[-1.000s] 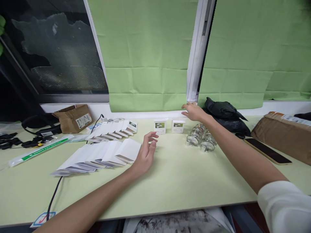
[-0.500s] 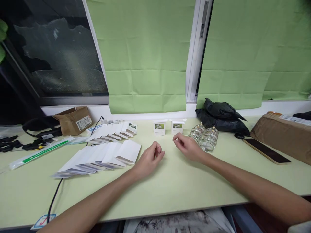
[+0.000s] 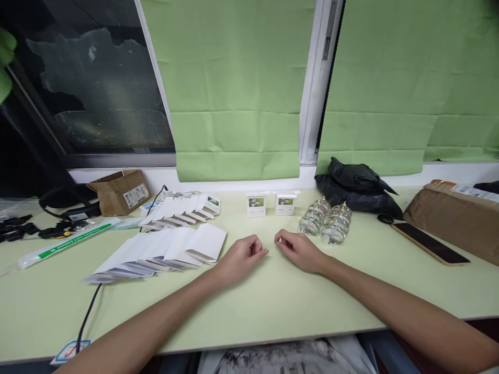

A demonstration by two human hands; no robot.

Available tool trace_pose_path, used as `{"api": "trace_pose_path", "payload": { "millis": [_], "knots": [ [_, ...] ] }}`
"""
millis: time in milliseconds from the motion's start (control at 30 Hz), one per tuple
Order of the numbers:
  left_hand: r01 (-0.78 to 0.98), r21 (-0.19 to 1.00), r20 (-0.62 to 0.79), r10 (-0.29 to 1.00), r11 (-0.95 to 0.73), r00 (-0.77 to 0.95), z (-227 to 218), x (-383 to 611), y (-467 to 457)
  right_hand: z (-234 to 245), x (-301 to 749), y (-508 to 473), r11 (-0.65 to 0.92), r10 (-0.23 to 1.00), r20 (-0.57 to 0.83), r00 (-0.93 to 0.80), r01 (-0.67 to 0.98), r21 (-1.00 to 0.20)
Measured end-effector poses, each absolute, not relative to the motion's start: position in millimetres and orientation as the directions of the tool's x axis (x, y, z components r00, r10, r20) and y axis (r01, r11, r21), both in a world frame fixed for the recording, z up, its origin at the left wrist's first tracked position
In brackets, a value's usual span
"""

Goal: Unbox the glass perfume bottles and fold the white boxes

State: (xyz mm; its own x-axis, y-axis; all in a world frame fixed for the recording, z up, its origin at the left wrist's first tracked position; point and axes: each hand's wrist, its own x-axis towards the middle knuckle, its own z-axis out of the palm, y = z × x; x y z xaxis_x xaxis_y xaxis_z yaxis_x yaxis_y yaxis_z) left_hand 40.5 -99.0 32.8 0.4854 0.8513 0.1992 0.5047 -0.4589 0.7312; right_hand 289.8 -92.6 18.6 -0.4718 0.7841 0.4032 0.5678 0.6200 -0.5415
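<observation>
My left hand (image 3: 242,258) rests on the pale green table with its fingers curled in and nothing visible in them. It lies just right of a front row of overlapping flat white cartons (image 3: 171,248). Facing it, my right hand (image 3: 299,251) is also loosely closed and looks bare. Beyond the hands, two small white boxes (image 3: 256,206) with green picture labels stand upright side by side. Two rows of clear round glass pieces (image 3: 335,224) with gold tips lie near my right hand, apart from it. A second row of white cartons (image 3: 181,211) sits farther back on the left.
An opened brown cardboard box (image 3: 120,193), black cables (image 3: 58,228) and a long green-and-white packet (image 3: 74,241) lie on the left. To the right are a black plastic bag (image 3: 356,186), a phone (image 3: 429,244) and a large brown parcel (image 3: 452,218). Green curtains (image 3: 237,88) hang behind.
My right hand has drawn back from beside the upright boxes and lowered toward me. My left hand has shifted slightly right, so the two hands are closer together.
</observation>
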Motion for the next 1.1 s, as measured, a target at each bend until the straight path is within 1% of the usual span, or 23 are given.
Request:
{"api": "trace_pose_path", "payload": {
  "millis": [133, 267, 333, 367, 400, 467, 500, 533, 567, 633, 667, 700, 767, 800, 867, 1000, 1100],
  "knots": [
    [0.586, 0.64, 0.23, 0.852, -0.497, 0.471, 31.4, 37.1, -97.0, 15.2, 291.9, -87.9, 0.59, 0.806, 0.379, -0.455, 0.572, -0.569],
    [0.627, 0.559, 0.245, 0.831, -0.542, 0.5, 27.8, 35.8, -96.4, 15.2, 292.5, -87.9, 0.587, 0.806, 0.355, -0.473, 0.561, -0.584],
    [0.652, 0.498, 0.259, 0.816, -0.571, 0.517, 28.1, 35.7, -95.1, 16.0, 292.2, -88.9, 0.586, 0.805, 0.346, -0.482, 0.555, -0.59],
    [0.67, 0.441, 0.275, 0.801, -0.597, 0.532, 29.9, 35.2, -93.9, 16.4, 292.2, -89.3, 0.587, 0.804, 0.343, -0.486, 0.553, -0.591],
    [0.691, 0.357, 0.301, 0.778, -0.629, 0.552, 33.0, 34.1, -92.4, 16.5, 292.1, -89.5, 0.587, 0.804, 0.34, -0.489, 0.553, -0.592],
    [0.749, 0.119, 0.369, 0.729, -0.652, 0.577, 42.7, 29.3, -88.8, 16.3, 292.3, -89.6, 0.582, 0.807, 0.334, -0.486, 0.56, -0.59],
    [0.788, -0.012, 0.407, 0.717, -0.615, 0.566, 48.5, 25.6, -87.1, 15.9, 292.4, -89.4, 0.578, 0.81, 0.331, -0.484, 0.565, -0.589],
    [0.836, -0.126, 0.447, 0.722, -0.533, 0.528, 54.3, 21.2, -85.6, 15.5, 292.6, -89.2, 0.575, 0.813, 0.33, -0.48, 0.569, -0.588],
    [0.884, -0.214, 0.485, 0.74, -0.416, 0.466, 59.5, 16.3, -84.5, 15.1, 292.6, -88.9, 0.572, 0.815, 0.329, -0.477, 0.571, -0.589],
    [0.93, -0.323, 0.523, 0.787, -0.173, 0.328, 66.1, 7.1, -83.2, 14.6, 292.7, -88.6, 0.571, 0.815, 0.327, -0.478, 0.568, -0.593],
    [0.929, -0.358, 0.511, 0.813, -0.094, 0.279, 66.9, 3.7, -82.9, 14.6, 292.6, -88.6, 0.571, 0.815, 0.326, -0.48, 0.564, -0.596],
    [0.922, -0.382, 0.481, 0.84, -0.058, 0.252, 66.3, 1.5, -82.9, 14.8, 292.6, -88.6, 0.571, 0.814, 0.325, -0.482, 0.561, -0.599],
    [0.918, -0.386, 0.394, 0.884, -0.09, 0.252, 61.6, 1.6, -83.6, 15.2, 292.6, -88.8, 0.573, 0.811, 0.324, -0.486, 0.556, -0.601],
    [0.923, -0.361, 0.353, 0.896, -0.134, 0.268, 58.4, 3.7, -84.5, 15.5, 292.6, -88.8, 0.574, 0.81, 0.323, -0.489, 0.556, -0.601],
    [0.938, -0.265, 0.286, 0.91, -0.225, 0.3, 52.8, 10.6, -87.1, 15.8, 292.6, -88.9, 0.575, 0.81, 0.319, -0.492, 0.558, -0.598],
    [0.934, 0.033, 0.214, 0.915, -0.356, 0.341, 50.6, 24.2, -93.8, 16.6, 292.6, -89.2, 0.576, 0.808, 0.315, -0.497, 0.559, -0.596],
    [0.865, 0.289, 0.198, 0.91, -0.41, 0.365, 53.4, 27.3, -95.3, 17.8, 292.8, -89.9, 0.574, 0.808, 0.307, -0.503, 0.557, -0.601]
  ]
}}
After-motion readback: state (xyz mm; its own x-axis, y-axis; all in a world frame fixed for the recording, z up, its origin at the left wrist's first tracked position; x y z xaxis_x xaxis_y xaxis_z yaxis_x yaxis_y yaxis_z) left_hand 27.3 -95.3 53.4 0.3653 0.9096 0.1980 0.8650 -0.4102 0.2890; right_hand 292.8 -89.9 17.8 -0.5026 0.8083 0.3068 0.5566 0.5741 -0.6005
